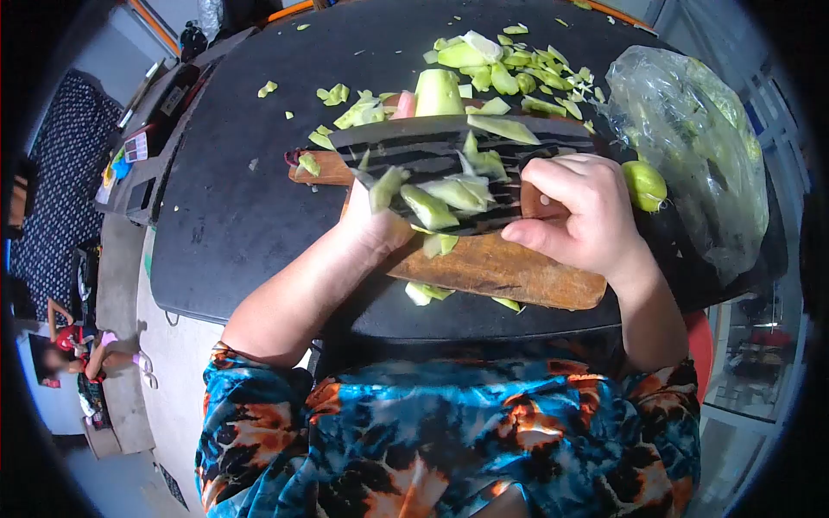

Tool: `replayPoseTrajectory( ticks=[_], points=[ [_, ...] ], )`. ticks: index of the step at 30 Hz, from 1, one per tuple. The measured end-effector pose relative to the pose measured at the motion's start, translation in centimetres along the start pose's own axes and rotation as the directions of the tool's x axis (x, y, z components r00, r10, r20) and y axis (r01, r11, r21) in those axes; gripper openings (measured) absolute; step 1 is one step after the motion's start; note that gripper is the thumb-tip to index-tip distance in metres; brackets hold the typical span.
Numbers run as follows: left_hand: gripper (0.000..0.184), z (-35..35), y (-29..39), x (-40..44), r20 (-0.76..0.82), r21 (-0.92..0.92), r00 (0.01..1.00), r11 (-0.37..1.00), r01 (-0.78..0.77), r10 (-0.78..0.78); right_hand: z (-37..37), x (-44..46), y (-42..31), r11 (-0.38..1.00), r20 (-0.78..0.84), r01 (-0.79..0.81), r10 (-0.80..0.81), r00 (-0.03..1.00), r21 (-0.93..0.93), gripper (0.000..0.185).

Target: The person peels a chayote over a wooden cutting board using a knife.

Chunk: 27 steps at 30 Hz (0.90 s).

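My right hand [583, 207] grips the wooden handle of a broad-bladed cleaver [432, 155]. Its wide blade lies across the middle of the view, with several pale green slivers stuck to it. Behind the blade, my left hand [376, 226] is mostly hidden; a fingertip shows beside a peeled pale green vegetable [439, 93], which it seems to hold. Below them is a wooden cutting board [509, 268], its handle pointing left. Green peelings [423, 293] lie at the board's near edge.
A black table [233, 216] carries a heap of green peel pieces [509, 69] at the far side. On the right stand a clear plastic bag [699, 147] of green produce and a round green fruit [645, 186]. Another person [73, 354] is far left.
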<state>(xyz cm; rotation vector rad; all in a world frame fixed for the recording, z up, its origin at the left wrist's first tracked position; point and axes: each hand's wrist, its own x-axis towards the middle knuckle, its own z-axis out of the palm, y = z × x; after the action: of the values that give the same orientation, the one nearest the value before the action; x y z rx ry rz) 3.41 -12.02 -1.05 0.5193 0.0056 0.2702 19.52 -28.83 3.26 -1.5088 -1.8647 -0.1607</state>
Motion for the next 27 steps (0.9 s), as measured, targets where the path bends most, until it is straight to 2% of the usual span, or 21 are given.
replayPoseTrajectory(
  ticks=[1, 3, 4, 5, 7, 9, 10, 11, 13, 14, 15, 17, 18, 20, 24, 27],
  points=[
    [0.041, 0.1, -0.5, 0.0, -0.119, 0.089, 0.989, 0.993, -0.073, 0.083, 0.1, -0.1, 0.2, 1.000, -0.014, -0.020, 0.020, 1.000, -0.016, 0.042],
    [0.042, 1.2, -1.8, 0.1, -0.322, 0.285, 0.908, 0.942, -0.176, 0.267, 0.3, -0.1, 0.8, 0.997, -0.043, -0.063, 0.061, 0.997, -0.049, 0.041],
    [0.045, 2.8, -1.6, 0.3, -0.329, 0.371, 0.920, 0.925, -0.081, 0.213, 0.4, -0.1, 1.3, 0.991, -0.092, -0.095, 0.087, 0.992, -0.091, 0.042],
    [0.046, 2.5, -1.3, 0.3, -0.345, 0.355, 0.923, 0.934, -0.041, 0.172, 0.3, 0.1, 2.1, 0.973, -0.100, -0.182, 0.169, 0.981, -0.144, 0.044],
    [0.049, 2.8, -1.4, 0.5, -0.270, 0.361, 0.957, 0.933, -0.003, 0.107, -0.1, 0.2, 4.7, 0.838, -0.163, -0.536, 0.518, 0.840, -0.099, 0.047],
    [0.046, 3.2, -1.5, 0.3, -0.251, 0.402, 0.958, 0.915, -0.026, 0.137, -0.9, -0.3, 8.2, 0.815, -0.325, -0.576, 0.527, 0.785, -0.070, 0.048],
    [0.044, 3.3, -1.3, 0.2, -0.240, 0.422, 0.958, 0.906, -0.041, 0.156, -1.7, -0.3, 8.9, 0.763, -0.341, -0.630, 0.560, 0.755, -0.144, 0.047],
    [0.043, 3.3, -1.0, 0.2, -0.126, 0.611, 0.948, 0.776, -0.158, 0.293, -1.9, -0.4, 8.9, 0.784, -0.391, -0.612, 0.535, 0.749, -0.099, 0.046],
    [0.040, 2.8, -0.1, 0.2, 0.168, 0.852, 0.865, 0.372, -0.369, 0.473, -2.0, -0.5, 8.7, 0.828, -0.485, -0.560, 0.487, 0.726, -0.007, 0.045],
    [0.042, 1.8, 1.1, 0.4, 0.339, 0.904, 0.816, 0.080, -0.421, 0.469, -2.0, -0.5, 8.4, 0.840, -0.485, -0.542, 0.474, 0.735, -0.001, 0.043],
    [0.047, 1.1, 1.7, 0.7, 0.420, 0.884, 0.777, -0.020, -0.466, 0.469, -2.0, -0.4, 8.0, 0.846, -0.452, -0.533, 0.479, 0.753, 0.009, 0.042],
    [0.049, 0.7, 2.9, 0.8, 0.544, 0.838, 0.738, -0.301, -0.455, 0.399, -1.8, -0.4, 7.1, 0.853, -0.381, -0.521, 0.492, 0.783, 0.031, 0.041],
    [0.049, 0.6, 3.2, 0.9, 0.545, 0.832, 0.757, -0.346, -0.434, 0.361, -1.4, -0.5, 6.9, 0.886, -0.345, -0.452, 0.458, 0.819, 0.104, 0.038],
    [0.050, 0.5, 3.5, 1.1, 0.537, 0.810, 0.794, -0.437, -0.392, 0.284, -1.1, -0.3, 5.6, 0.897, -0.285, -0.421, 0.442, 0.851, 0.135, 0.037],
    [0.057, 1.9, 2.9, 1.4, 0.328, 0.885, 0.929, -0.402, -0.237, 0.175, -0.9, -0.2, 4.4, 0.905, -0.215, -0.382, 0.418, 0.883, 0.189, 0.035],
    [0.064, 2.3, 2.9, 1.0, 0.340, 0.813, 0.935, -0.532, -0.238, 0.101, -0.8, -0.2, 4.2, 0.909, -0.230, -0.344, 0.396, 0.889, 0.233, 0.035]
  ],
)
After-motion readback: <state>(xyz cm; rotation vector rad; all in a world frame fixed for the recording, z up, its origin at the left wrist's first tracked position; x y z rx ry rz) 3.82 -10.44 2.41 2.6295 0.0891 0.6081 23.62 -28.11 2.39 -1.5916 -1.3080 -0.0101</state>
